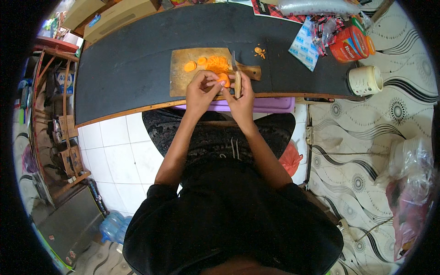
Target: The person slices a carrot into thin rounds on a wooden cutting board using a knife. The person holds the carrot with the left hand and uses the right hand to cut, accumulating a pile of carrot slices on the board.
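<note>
Above the near edge of a wooden cutting board (178, 82), my left hand (201, 91) pinches a piece of carrot (224, 79). My right hand (244, 94) has the wooden handle of a knife (238, 84) between its fingers, the blade pointing away from me. The right thumb and fingertips are also at the carrot piece, close to the left thumb. Behind my hands, a heap of carrot shreds (218, 63) lies on the board. Left of the heap are round carrot slices (190, 66), with another slice (202, 61) beside it.
Small carrot scraps (260, 52) lie on the black tabletop (127, 75) beyond the board's handle. At the right stand a cream perforated cup (366, 80) and a red Roma package (349, 44), near a blue-and-white packet (305, 44). A purple plastic lid or tray (275, 105) shows below the table edge.
</note>
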A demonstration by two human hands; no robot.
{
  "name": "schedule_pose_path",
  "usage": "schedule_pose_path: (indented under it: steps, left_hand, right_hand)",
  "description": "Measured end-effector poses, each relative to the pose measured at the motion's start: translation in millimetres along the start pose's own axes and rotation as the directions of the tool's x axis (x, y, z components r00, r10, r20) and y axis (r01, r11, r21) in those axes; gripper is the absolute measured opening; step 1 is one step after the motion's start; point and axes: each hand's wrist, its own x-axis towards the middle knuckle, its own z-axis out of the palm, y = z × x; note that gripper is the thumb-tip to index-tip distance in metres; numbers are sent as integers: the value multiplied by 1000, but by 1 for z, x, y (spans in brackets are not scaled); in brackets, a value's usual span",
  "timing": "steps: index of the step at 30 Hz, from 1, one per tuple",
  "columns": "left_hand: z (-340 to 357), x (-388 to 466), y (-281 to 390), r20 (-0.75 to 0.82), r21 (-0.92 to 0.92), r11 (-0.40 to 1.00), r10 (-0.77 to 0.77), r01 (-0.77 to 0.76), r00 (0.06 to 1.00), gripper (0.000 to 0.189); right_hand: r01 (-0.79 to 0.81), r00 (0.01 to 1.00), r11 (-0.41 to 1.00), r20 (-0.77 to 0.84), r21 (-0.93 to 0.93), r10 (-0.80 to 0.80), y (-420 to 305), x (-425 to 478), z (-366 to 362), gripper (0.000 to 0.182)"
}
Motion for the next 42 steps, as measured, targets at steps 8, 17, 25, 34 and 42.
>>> schedule_pose_path:
  steps: [8, 17, 25, 34, 42]
  left_hand:
    - [-62, 52, 16, 91, 672, 724, 128, -156, 988, 38]
    - [-76, 73, -3, 260, 859, 446, 41, -251, 965, 40]
    - [-66, 76, -4, 198, 877, 427, 97, -220, 975, 33]
    - [-76, 72, 25, -254, -80, 995, -85, 67, 963, 25]
    - [-72, 12, 49, -112, -682, 693, -414, 234, 903, 38]
  right_hand:
    - [90, 994, 923, -27, -373, -108, 0, 34, -31, 41]
    - [-5, 1000, 823, 13, -568, 14, 3, 61, -57, 34]
    - [102, 991, 663, 137, -742, 1, -8, 68, -38, 38]
    - [131, 991, 778, 87, -614, -98, -2, 59, -36, 53]
    - [153, 987, 942, 6, -297, -159, -15, 33, -27, 28]
